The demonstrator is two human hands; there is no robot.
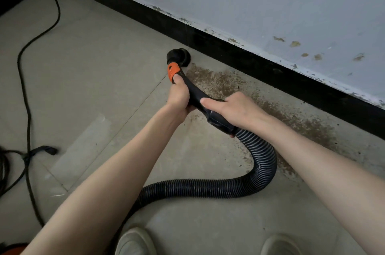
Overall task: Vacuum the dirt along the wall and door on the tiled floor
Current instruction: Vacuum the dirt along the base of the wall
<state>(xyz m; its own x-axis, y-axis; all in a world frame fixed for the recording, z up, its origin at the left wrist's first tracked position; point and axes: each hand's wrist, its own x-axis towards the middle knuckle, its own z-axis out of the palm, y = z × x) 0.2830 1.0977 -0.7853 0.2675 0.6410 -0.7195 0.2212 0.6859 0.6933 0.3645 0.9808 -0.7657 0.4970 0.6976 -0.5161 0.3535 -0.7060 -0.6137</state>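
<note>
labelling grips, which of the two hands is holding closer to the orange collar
The left hand: it grips the black curved vacuum handle right below the orange plastic collar. The right hand holds lower, by the black ribbed hose.

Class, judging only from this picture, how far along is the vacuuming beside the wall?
Done: the tiled floor left of the brush nozzle looks clean. In hand: left hand and right hand grip the vacuum handle, nozzle at the baseboard. Left: the brown dirt band remains.

Shoes (135, 242) cropped below, cord (27, 98) leaving left edge, hose (208, 189) passing behind forearm
</note>
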